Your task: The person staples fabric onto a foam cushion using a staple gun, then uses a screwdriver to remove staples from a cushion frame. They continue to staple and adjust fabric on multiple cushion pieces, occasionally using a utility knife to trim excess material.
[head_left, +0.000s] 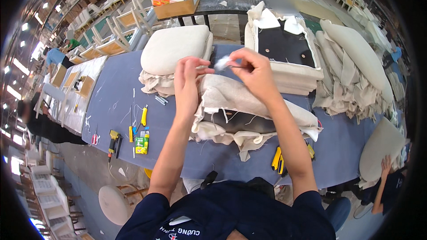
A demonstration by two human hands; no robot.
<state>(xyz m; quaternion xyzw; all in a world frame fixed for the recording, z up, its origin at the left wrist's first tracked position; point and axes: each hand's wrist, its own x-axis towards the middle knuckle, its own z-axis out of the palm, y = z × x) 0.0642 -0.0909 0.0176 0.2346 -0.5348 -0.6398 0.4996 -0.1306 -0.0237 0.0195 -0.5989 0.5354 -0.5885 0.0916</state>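
My right hand point(254, 70) is closed in a pinch above the seat cushion, at a tuft of white stuffing point(221, 63). A thin dark strip, too small to name, shows by its fingertips. My left hand point(188, 73) is held just left of the tuft, its fingers slightly bent and apart, with nothing visible in them. Below both hands lies a beige upholstered cushion point(240, 91) on its side. Its dark underside, loose fabric edges and stray threads face me. Left of it, another beige cushion point(175, 49) rests on folded fabric.
The blue-covered table point(113, 102) bears a yellow-handled screwdriver point(131, 133), a staple gun point(112, 144), a green packet point(142, 143), scissors point(94, 139) and a yellow cutter point(278, 160). An upturned cushion point(284, 42) and stacked covers point(351, 62) stand right. A co-worker's hand point(386, 163) touches another cushion.
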